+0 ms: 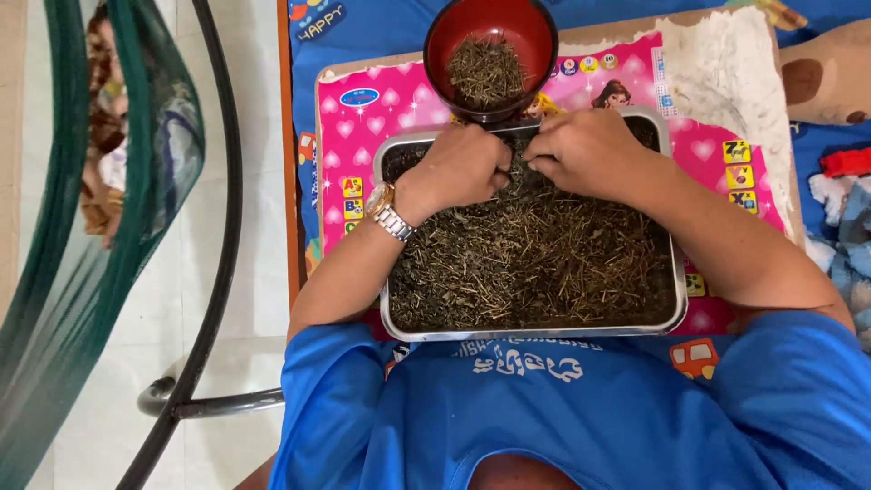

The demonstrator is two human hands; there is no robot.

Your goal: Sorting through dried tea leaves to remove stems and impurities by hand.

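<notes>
A rectangular metal tray (676,299) full of dried dark herbs with thin stems lies on a pink children's mat (399,104). My left hand (463,168), a metal watch on its wrist, rests in the herbs at the tray's far side, fingers curled and pinching some of them. My right hand (585,150) sits close beside it, fingers also closed on herb pieces. The two hands nearly touch. Just beyond them stands a red bowl (445,36) holding a small heap of the same dried herbs.
A green mesh hammock (82,272) on a black metal frame (213,299) hangs at the left over a pale tiled floor. A stuffed toy (826,77) and cloth items lie at the right. A blue sheet covers the surface under the mat.
</notes>
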